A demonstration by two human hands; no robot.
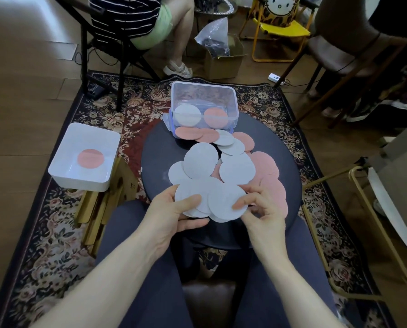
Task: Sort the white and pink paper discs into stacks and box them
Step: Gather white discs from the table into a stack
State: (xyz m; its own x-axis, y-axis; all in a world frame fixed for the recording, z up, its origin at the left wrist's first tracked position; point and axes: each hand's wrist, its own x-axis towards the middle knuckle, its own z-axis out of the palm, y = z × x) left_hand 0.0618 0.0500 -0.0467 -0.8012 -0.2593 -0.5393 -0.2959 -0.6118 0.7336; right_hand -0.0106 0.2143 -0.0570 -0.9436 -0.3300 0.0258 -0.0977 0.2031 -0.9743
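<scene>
White discs (212,200) fanned between both hands, left grip (174,213) pinching them, right grip (260,209) pinching their edge

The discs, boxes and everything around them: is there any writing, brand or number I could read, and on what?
No text can be read anywhere.
The cardboard box beside the white bin carries a small dark mark, too blurred to read.
The yellow chair shows a cartoon cat face, no words.
The discs are blank.
</scene>
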